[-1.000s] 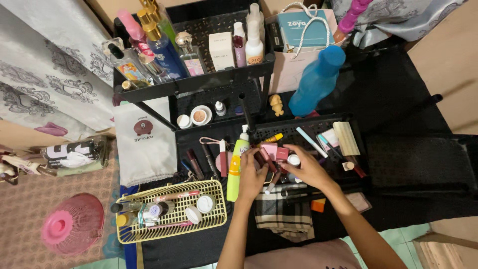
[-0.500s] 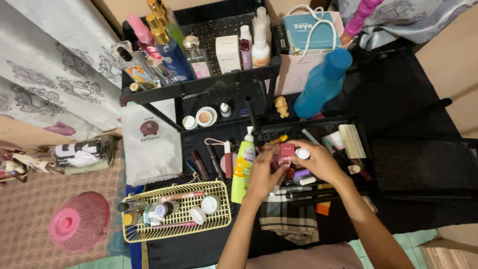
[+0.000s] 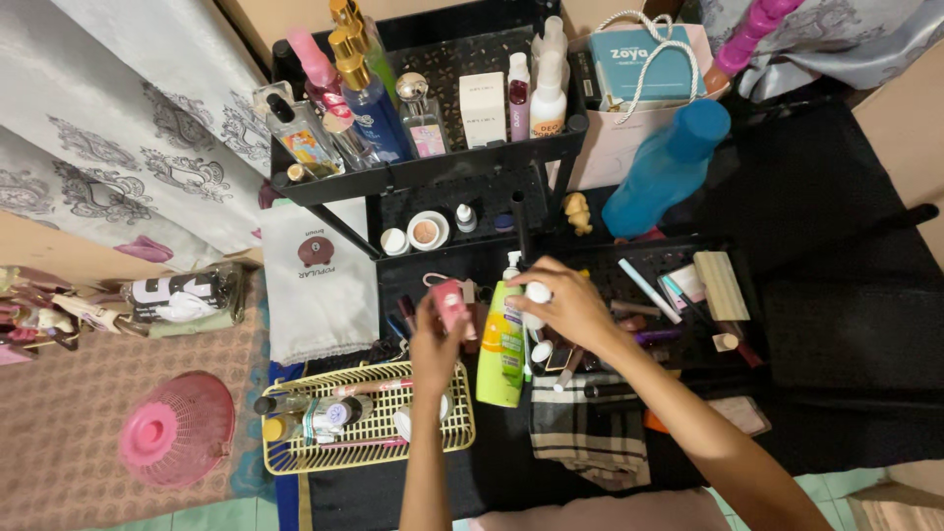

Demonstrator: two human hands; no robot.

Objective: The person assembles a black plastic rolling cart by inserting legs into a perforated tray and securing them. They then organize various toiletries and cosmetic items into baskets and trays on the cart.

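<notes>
A pink tube [image 3: 450, 305] sits in the left hand [image 3: 433, 344] and a white cap [image 3: 538, 292] under the right hand [image 3: 570, 310] — beside a lime-green pump bottle [image 3: 501, 349], a pale-yellow wire basket [image 3: 369, 433], a black-and-cream checked cloth [image 3: 585, 428], a turquoise bottle [image 3: 667, 167] and a pink mesh cover [image 3: 177, 428].

Pump bottle [image 3: 501, 344] stands right of the basket [image 3: 366, 454] (beside it) — under the shelf [image 3: 433, 165].

We see two bare forearms with no sleeves, watch, bracelet or rings. Our left hand [image 3: 438, 339] and right hand [image 3: 570, 310] wear no gloves; the fingers [image 3: 536, 280] look slim, nails short and unpainted.
</notes>
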